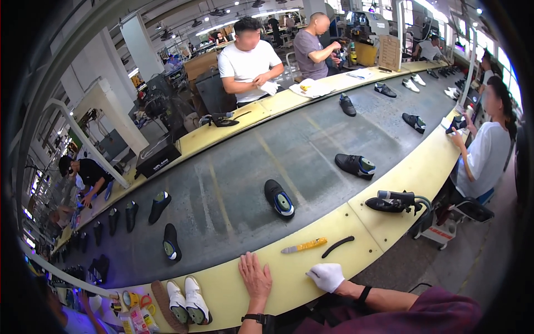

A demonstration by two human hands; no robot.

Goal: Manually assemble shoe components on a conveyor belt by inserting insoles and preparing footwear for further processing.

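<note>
My left hand (256, 276), bare, lies flat with its fingers stretched out on the yellow work ledge (236, 300). To its right, my right hand (327, 278), in a white glove, rests closed on the same ledge. Its fingers are curled under and nothing sticks out of them. Just beyond it lie a yellow marker-like tool with a grey end (304, 245) and a curved black strip (337, 246); neither hand touches them. On the grey belt ahead stand a black shoe with a green inside (279, 199) and another black shoe (355, 165).
White shoes (189, 300) and a brown strip (167, 303) stand left on the ledge, beside yellow tape (132, 299). A black tool with a hose (392, 202) lies right. Several black shoes line the belt (228, 167). Co-workers stand across it, one (486, 145) at right holding a shoe.
</note>
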